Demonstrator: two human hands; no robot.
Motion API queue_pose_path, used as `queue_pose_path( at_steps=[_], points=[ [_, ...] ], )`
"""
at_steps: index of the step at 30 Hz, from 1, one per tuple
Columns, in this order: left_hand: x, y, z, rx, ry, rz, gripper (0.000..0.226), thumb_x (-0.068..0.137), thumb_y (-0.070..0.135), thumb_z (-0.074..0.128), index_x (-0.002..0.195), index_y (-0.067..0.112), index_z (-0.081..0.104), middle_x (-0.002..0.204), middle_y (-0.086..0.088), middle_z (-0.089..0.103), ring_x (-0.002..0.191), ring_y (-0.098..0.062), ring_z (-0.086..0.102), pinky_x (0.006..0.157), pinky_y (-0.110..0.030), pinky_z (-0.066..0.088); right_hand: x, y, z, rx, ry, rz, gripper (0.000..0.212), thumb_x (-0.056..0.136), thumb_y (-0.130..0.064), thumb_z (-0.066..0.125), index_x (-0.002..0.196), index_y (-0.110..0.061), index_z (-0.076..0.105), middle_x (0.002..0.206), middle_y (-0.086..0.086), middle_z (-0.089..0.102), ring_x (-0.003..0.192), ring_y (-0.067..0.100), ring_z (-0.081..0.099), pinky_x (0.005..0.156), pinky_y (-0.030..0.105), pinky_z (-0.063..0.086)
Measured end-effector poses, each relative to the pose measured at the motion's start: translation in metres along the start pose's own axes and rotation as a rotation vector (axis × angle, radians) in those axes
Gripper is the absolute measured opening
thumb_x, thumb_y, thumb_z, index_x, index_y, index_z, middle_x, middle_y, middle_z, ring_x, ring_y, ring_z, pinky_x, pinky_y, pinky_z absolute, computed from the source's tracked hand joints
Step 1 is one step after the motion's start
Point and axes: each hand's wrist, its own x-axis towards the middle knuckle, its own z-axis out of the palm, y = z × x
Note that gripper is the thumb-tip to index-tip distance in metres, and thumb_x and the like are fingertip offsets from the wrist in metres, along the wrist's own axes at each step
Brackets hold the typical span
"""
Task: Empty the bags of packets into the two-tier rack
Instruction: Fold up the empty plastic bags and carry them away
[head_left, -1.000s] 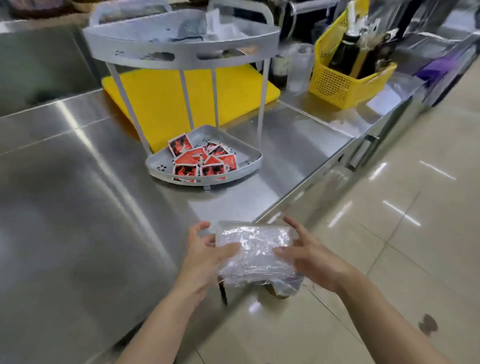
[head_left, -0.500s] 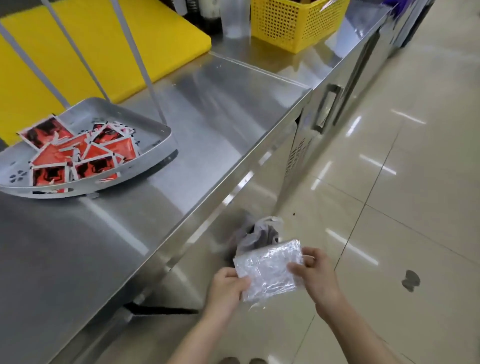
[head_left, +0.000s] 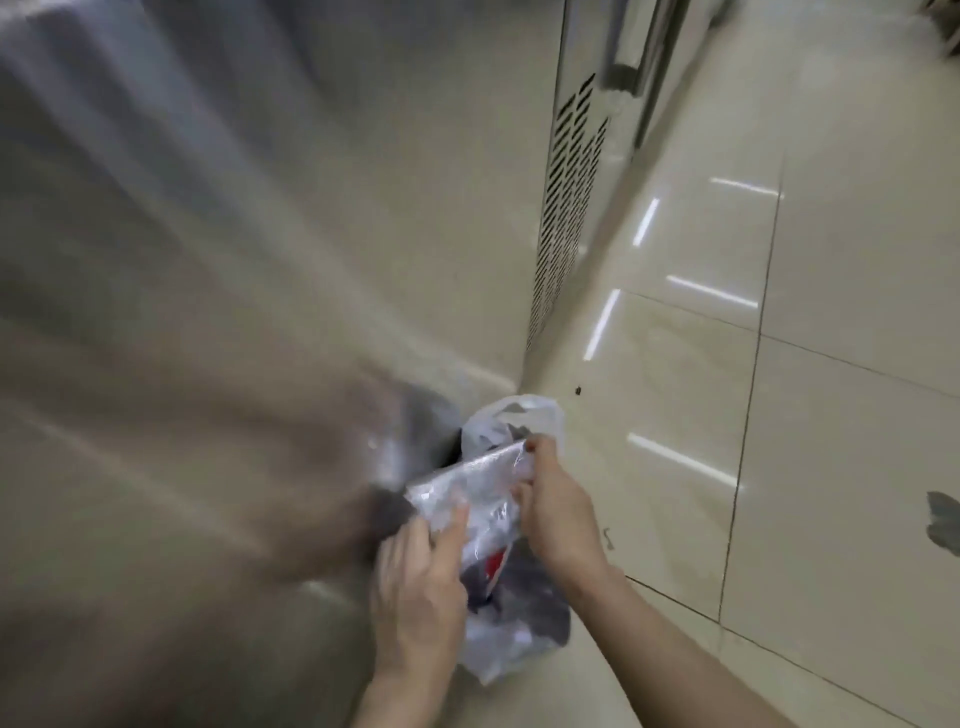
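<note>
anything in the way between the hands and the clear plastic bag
Nothing visible. The left hand grips the near end of the clear plastic bag and the right hand pinches its far edge, both in direct contact. It is held over a white bag on the floor; the rack is out of view.

One head-worn camera looks steeply down past the front of the counter (head_left: 311, 208) to the tiled floor (head_left: 857, 519), close in.
</note>
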Motion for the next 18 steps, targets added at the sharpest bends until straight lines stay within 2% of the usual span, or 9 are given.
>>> queue_pose_path(
  at_steps=[2,3,5,8,10,12,13,15,18],
  points=[
    [0.006,-0.002,0.025,0.253,-0.17,0.087,0.037,0.066,0.005,0.04,0.08,0.007,0.074,0.057,-0.009,0.06,0.052,-0.026,0.06,0.052,-0.03,0.051,0.017,0.018,0.025,-0.308,-0.086,-0.12,0.039,0.084,-0.006,0.039,0.117,-0.025,0.032,0.098,0.011,0.062,0.088,0.033,0.06,0.071,0.037,0.046],
    [0.01,-0.001,0.037,0.361,-0.307,0.116,0.034,0.069,0.006,0.039,0.075,0.008,0.073,0.061,-0.007,0.063,0.058,-0.023,0.062,0.058,-0.03,0.051,0.024,0.025,0.036,-0.458,-0.162,-0.161,0.038,0.084,-0.004,0.039,0.12,-0.017,0.032,0.106,0.016,0.062,0.097,0.034,0.059,0.076,0.038,0.046],
    [0.021,0.005,0.064,0.476,-0.588,0.138,0.031,0.084,0.007,0.038,0.094,0.011,0.068,0.091,-0.01,0.068,0.091,-0.025,0.06,0.082,-0.035,0.044,0.037,0.038,0.058,-0.597,-0.349,-0.147,0.035,0.088,-0.004,0.039,0.122,-0.01,0.036,0.117,0.019,0.059,0.105,0.035,0.059,0.079,0.04,0.047],
    [0.027,0.001,0.116,0.639,-0.853,0.227,0.038,0.097,0.022,0.031,0.132,0.013,0.045,0.137,-0.011,0.049,0.129,-0.029,0.036,0.109,-0.04,0.021,0.052,0.056,0.083,-0.749,-0.525,-0.069,0.034,0.094,-0.007,0.034,0.127,-0.008,0.041,0.128,0.017,0.053,0.115,0.036,0.054,0.084,0.042,0.046],
    [0.028,-0.008,0.143,0.685,-0.914,0.232,0.047,0.099,0.026,0.027,0.144,0.01,0.024,0.153,-0.012,0.025,0.141,-0.031,0.017,0.117,-0.042,0.007,0.054,0.071,0.1,-0.858,-0.608,-0.021,0.036,0.094,-0.009,0.035,0.13,-0.008,0.043,0.135,0.016,0.048,0.121,0.033,0.05,0.09,0.041,0.044],
    [0.028,-0.016,0.16,0.647,-0.93,0.179,0.052,0.1,0.025,0.027,0.147,0.009,0.012,0.158,-0.013,0.007,0.144,-0.032,0.004,0.118,-0.046,0.002,0.056,0.082,0.109,-1.028,-0.652,-0.015,0.037,0.094,-0.012,0.038,0.131,-0.011,0.044,0.138,0.014,0.047,0.125,0.031,0.044,0.098,0.041,0.037],
    [0.027,-0.021,0.164,0.608,-0.943,0.153,0.051,0.099,0.022,0.03,0.146,0.009,0.015,0.157,-0.013,0.008,0.144,-0.033,0.006,0.118,-0.047,0.005,0.058,0.083,0.111,-1.092,-0.654,-0.022,0.038,0.094,-0.014,0.038,0.132,-0.012,0.044,0.14,0.013,0.045,0.128,0.03,0.041,0.102,0.041,0.033],
    [0.03,-0.023,0.158,0.431,-0.923,0.057,0.044,0.095,0.017,0.038,0.139,0.01,0.035,0.151,-0.014,0.029,0.138,-0.033,0.024,0.116,-0.045,0.016,0.058,0.078,0.109,-1.115,-0.619,-0.052,0.038,0.094,-0.015,0.038,0.132,-0.013,0.045,0.14,0.012,0.044,0.129,0.029,0.038,0.103,0.04,0.031],
    [0.036,-0.019,0.126,0.151,-0.737,0.013,0.036,0.086,0.021,0.05,0.121,0.015,0.055,0.131,-0.011,0.052,0.123,-0.033,0.045,0.106,-0.044,0.036,0.051,0.052,0.086,-0.885,-0.461,-0.16,0.032,0.091,-0.017,0.041,0.121,-0.014,0.053,0.133,0.011,0.048,0.121,0.028,0.044,0.095,0.039,0.038]
  ],
)
